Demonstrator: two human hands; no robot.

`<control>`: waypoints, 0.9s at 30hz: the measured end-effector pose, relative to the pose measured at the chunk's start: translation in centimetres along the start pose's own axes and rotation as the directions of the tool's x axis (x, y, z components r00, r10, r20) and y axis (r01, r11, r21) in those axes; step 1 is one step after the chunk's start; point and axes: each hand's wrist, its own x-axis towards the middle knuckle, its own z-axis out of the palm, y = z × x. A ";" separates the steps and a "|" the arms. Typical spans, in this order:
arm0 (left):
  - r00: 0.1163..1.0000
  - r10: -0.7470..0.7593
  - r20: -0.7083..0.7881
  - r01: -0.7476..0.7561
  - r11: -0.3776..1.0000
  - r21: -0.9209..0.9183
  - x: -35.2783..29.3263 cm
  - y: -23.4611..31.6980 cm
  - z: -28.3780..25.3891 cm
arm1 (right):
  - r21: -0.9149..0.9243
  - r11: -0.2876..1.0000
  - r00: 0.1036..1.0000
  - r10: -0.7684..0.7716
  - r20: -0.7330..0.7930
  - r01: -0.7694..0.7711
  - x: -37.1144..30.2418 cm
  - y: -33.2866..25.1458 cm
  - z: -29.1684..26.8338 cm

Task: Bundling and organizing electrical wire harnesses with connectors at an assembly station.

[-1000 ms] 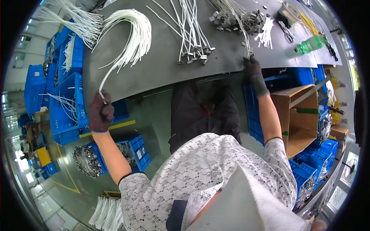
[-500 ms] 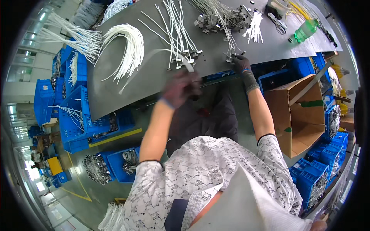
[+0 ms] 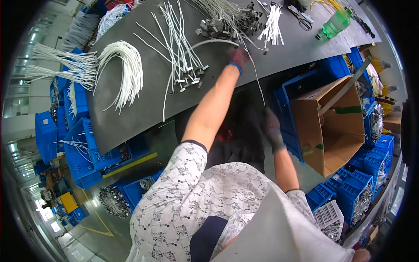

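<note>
My left hand (image 3: 239, 56), in a dark glove with a blue cuff, reaches across the dark table (image 3: 131, 118) to the edge of a pile of white wires with metal clips (image 3: 220, 24). Its fingers are closed around the end of a long curved white wire (image 3: 174, 74) lying on the table. My gloved right hand (image 3: 272, 127) hangs below the table's front edge and pinches the lower end of a thin white wire (image 3: 257, 83), which runs up to my left hand.
A row of straight clipped wires (image 3: 179, 48) and a curved white bundle (image 3: 126, 70) lie left of my left hand. White ties (image 3: 273, 22) and a green bottle (image 3: 336, 24) are at the right. An open cardboard box (image 3: 331, 126) and blue crates (image 3: 366, 174) stand below.
My left hand swung from the table's left front edge across to the clip pile on the right. My right hand dropped from the table edge to below it, with a thin wire.
</note>
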 end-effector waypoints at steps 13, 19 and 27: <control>0.998 0.008 -0.057 0.004 0.977 0.212 -17.3 -2.0 -1.7 | -0.053 0.712 0.662 0.675 0.327 -0.700 -27.0 -4.2 -9.6; 0.907 0.409 -0.104 -0.370 0.889 0.270 -19.3 7.7 -0.1 | -0.187 0.867 0.772 0.497 0.397 -0.462 -13.3 -5.4 -8.4; 0.741 0.661 -0.117 -0.648 0.750 0.130 -17.2 16.0 -4.9 | -0.263 0.871 0.755 0.491 0.434 -0.416 -13.4 -3.6 -8.3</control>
